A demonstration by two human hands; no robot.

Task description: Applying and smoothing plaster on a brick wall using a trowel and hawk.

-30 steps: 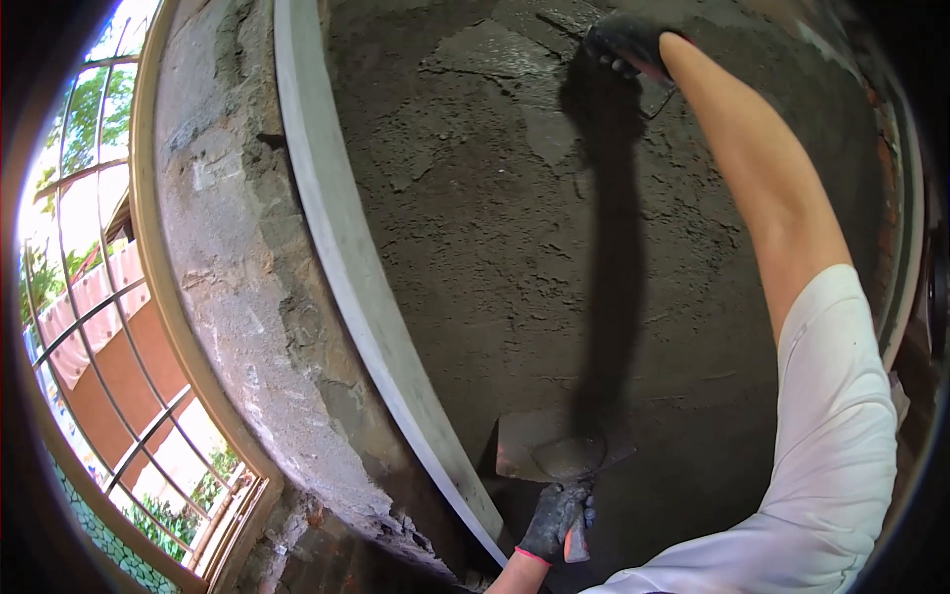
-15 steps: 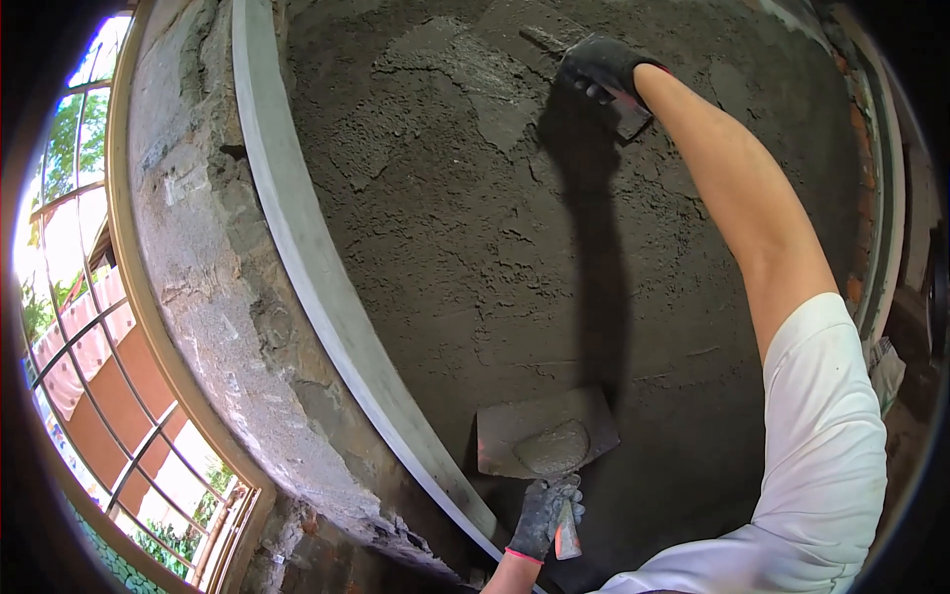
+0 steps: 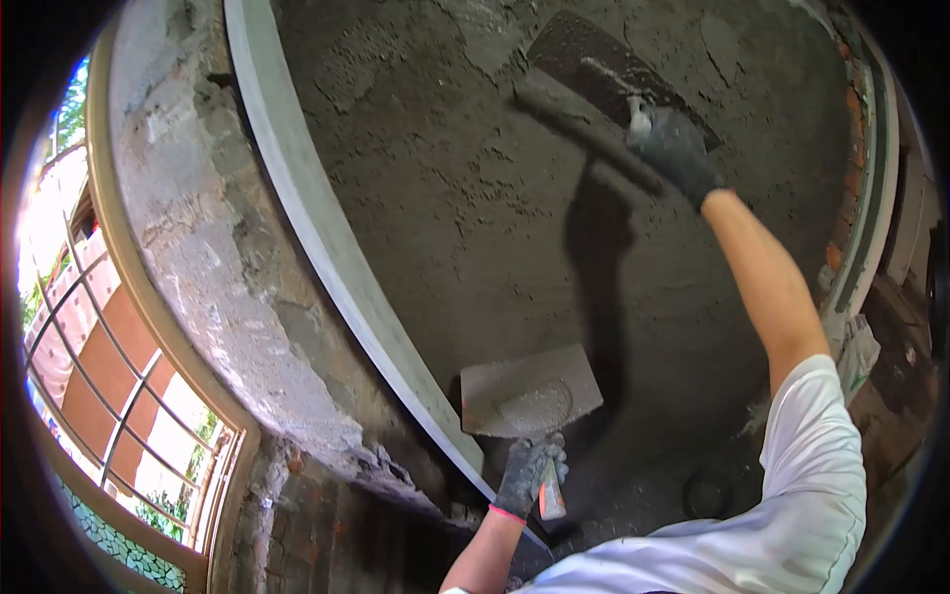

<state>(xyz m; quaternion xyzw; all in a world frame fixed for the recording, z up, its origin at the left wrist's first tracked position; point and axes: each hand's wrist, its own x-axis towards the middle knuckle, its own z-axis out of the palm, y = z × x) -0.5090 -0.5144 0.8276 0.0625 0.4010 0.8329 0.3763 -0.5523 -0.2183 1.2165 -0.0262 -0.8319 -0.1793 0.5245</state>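
In a dark glove, my right hand (image 3: 675,148) is closed around the handle of a long rectangular plastering trowel (image 3: 579,49). Its blade is tilted at the upper middle, wet and flecked with mortar, and casts a shadow on the wall. My left hand (image 3: 524,480), gloved with a pink cuff, grips a second trowel (image 3: 495,391) low in the middle. An orange-and-white handle end sticks out below the fingers, and a small pat of wet mortar (image 3: 549,406) lies on the broad blade. Behind both tools spreads the grey plastered wall (image 3: 435,267), rough and pitted higher up, smoother lower down.
A long pale straight board (image 3: 307,218) runs down the wall's left side. Beyond it are a rough, chipped wall edge (image 3: 228,297) and a barred window (image 3: 109,366). Exposed brick (image 3: 833,255) borders the right side. A dark ring (image 3: 708,490) lies low at right.
My right hand has drawn its trowel off the wall and turned the blade, shifting right and down. My left hand with its trowel has risen slightly and moved left. The view has shifted.
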